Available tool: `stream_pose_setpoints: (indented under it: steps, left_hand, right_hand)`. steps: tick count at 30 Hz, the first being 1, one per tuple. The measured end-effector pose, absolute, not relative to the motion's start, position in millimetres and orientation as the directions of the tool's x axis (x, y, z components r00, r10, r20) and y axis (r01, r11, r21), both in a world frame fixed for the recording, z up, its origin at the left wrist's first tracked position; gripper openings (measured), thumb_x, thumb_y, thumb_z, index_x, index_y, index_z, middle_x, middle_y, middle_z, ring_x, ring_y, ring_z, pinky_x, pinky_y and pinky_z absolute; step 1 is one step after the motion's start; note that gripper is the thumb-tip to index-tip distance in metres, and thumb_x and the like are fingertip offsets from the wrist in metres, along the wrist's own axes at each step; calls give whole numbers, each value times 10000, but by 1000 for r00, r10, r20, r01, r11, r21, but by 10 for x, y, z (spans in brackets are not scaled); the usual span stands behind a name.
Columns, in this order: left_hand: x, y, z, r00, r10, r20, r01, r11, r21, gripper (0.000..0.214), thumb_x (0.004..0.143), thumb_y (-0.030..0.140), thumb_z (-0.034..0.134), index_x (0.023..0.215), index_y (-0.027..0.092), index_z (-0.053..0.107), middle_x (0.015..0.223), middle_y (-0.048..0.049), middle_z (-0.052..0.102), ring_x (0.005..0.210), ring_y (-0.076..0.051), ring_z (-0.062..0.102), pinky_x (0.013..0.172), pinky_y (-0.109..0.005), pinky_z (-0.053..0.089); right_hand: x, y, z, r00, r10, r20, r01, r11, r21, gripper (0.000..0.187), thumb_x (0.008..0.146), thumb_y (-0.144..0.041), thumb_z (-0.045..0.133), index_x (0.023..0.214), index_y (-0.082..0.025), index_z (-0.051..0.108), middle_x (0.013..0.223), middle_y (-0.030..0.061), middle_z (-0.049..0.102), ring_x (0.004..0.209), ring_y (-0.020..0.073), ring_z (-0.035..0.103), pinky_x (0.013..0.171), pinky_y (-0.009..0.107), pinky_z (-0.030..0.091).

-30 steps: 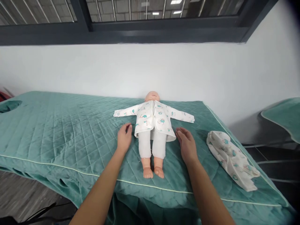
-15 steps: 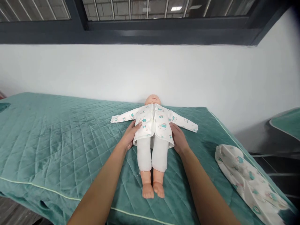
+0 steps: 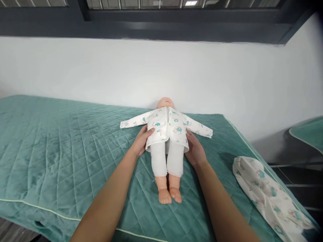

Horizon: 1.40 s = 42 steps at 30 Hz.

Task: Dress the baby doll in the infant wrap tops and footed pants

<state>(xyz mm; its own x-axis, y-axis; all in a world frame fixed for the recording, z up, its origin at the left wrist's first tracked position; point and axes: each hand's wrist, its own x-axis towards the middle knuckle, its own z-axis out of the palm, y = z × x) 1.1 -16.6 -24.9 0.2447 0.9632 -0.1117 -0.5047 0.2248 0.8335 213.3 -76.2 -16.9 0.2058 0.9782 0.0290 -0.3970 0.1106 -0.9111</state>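
Note:
A baby doll point(image 3: 174, 161) lies on its back, head toward the wall and bare feet toward me. It wears a white printed jacket point(image 3: 157, 126) whose long sleeves spread out to both sides; the front edges meet at the chest and part lower down. My left hand point(image 3: 142, 139) grips the doll's left-hand side at the waist, thumb over the jacket. On the other side my right hand point(image 3: 194, 148) holds the doll's waist, its fingers partly hidden behind the jacket's edge. White cloth covers the doll's upper legs.
Under the doll is a green quilted cover point(image 3: 83, 151) on a bed-like surface. White printed clothing point(image 3: 270, 195) lies crumpled at the right edge. Behind stands a white wall point(image 3: 101, 70) below a dark window frame point(image 3: 151, 25). Another green-covered surface point(image 3: 309, 132) shows at far right.
The doll has shifted slightly away from me, its feet now a little farther up and to the right. Both hands keep their hold at its waist. The view has tilted slightly downward.

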Motion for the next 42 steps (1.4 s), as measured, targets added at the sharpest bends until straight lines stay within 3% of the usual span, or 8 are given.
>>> stream_pose_setpoints:
  steps: [8,12,17,24,32,35,38,42]
  left_hand:
    - [9,-216,-272,220,969,-109,-481,206,852,554,732,401,838,1212,203,644,1234,-93,713,1020,-218,703,1001,-388,545]
    - [32,-213,-311,106,994,-41,-428,83,900,543,786,426,781,1254,209,613,1293,-98,677,1153,-240,654,1051,-394,508]
    - [-17,-299,-358,7,982,190,-113,-188,976,593,839,435,723,1362,221,541,1504,-125,493,1395,-272,480,1197,-438,371]
    - [-91,-635,-294,331,865,378,130,-438,889,658,796,370,770,1407,285,539,1695,-77,162,1584,-303,153,1301,-481,162]
    - [-32,-683,-253,138,857,496,302,-513,803,288,840,250,683,1128,255,704,1474,-92,518,1432,-273,431,1256,-454,277]
    - [-60,-660,-254,61,879,473,199,-475,857,129,866,308,671,962,239,724,1329,-77,629,1311,-250,534,1185,-419,365]
    - [-98,-599,-278,-40,953,300,-103,-303,947,176,850,387,692,885,215,689,1080,-47,710,1075,-214,641,988,-355,491]
    - [-144,-523,-281,-130,990,47,-494,-106,863,249,772,404,751,831,204,616,833,11,684,841,-151,652,811,-279,505]
  right_hand:
    - [2177,-761,-272,306,951,-38,-387,88,-918,439,758,-365,774,1166,-238,674,1209,37,735,1151,268,684,1024,450,550]
    - [2176,-738,-339,360,933,8,-332,136,-933,395,754,-378,771,1111,-243,669,1227,37,714,1161,255,669,1050,448,532]
    - [2125,-878,-333,458,857,235,33,248,-968,515,782,-423,759,1244,-263,598,1430,66,574,1373,245,502,1175,485,406]
    - [1990,-1114,-275,120,885,451,466,350,-812,782,732,-445,826,1424,-295,495,1611,89,336,1524,289,265,1273,539,221]
    - [1995,-1094,-255,255,726,639,596,402,-695,231,888,-389,680,1082,-263,677,1241,90,562,1219,262,535,1107,495,430]
    - [1999,-1095,-242,278,699,659,640,377,-670,136,913,-364,641,984,-254,680,1094,76,591,1081,247,561,993,456,479]
    - [2009,-1095,-245,261,737,623,601,381,-703,148,923,-337,605,1032,-257,664,1072,61,610,1029,229,566,919,409,493]
    - [2028,-1098,-268,274,781,561,516,372,-771,223,938,-311,560,1134,-266,655,1107,45,628,1020,205,569,893,368,485]
